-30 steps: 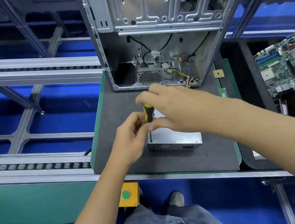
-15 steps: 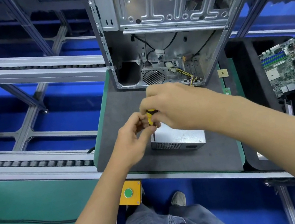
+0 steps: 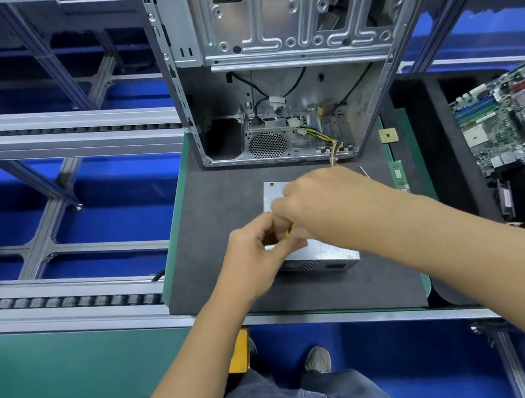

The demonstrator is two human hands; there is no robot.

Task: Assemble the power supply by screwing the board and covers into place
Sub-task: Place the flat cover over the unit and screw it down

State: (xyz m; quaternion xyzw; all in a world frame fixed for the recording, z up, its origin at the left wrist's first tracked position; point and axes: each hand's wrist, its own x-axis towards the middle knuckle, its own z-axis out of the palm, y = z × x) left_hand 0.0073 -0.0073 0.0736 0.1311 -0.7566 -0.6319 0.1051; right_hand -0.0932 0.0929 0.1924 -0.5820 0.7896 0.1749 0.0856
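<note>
Grey mat (image 3: 220, 205) on green desk (image 3: 56, 365); PSU (image 3: 319, 253) on mat, case (image 3: 265, 59) behind. Both hands grip screwdriver (image 3: 289, 231): left (image 3: 260, 254), right (image 3: 328, 205).

A silver boxy power supply (image 3: 319, 253) lies flat on the dark mat (image 3: 220, 205), vented side facing the person.

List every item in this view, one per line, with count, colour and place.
power supply: 1, silver, on the grey mat under both hands
screwdriver: 1, yellow handle, mostly hidden between the hands
grey mat: 1, dark grey, centre
computer case: 1, silver, open, behind the power supply
motherboard: 1, green, in the black tray at right
button box: 1, yellow, under the bench edge
left hand: 1, at the screwdriver
right hand: 1, over the screwdriver
</note>
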